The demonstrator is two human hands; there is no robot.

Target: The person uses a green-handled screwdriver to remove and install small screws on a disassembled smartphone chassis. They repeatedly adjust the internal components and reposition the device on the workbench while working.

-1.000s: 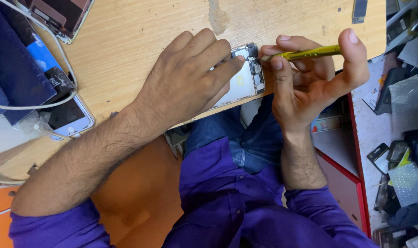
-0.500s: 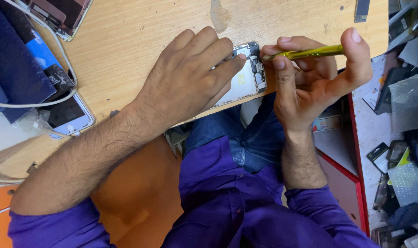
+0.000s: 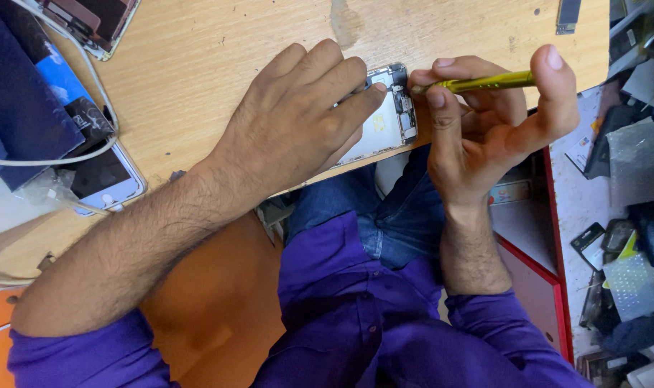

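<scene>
Opened phone point(image 3: 384, 122), silver frame, exposed innards

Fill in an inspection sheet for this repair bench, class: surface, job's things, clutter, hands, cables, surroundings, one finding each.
Surface: wooden bench top, pale, with a dark stain near the far edge.
Job's things: opened smartphone lying flat at the bench edge, insides exposed; yellow screwdriver, tip at the phone's top end.
Clutter: white smartphone, a phone screen panel, a dark blue pouch.
Hands: left hand presses on the opened smartphone; right hand grips the screwdriver.
Cables: white cable curving across the pouch.
Surroundings: phone parts scattered at right.
</scene>
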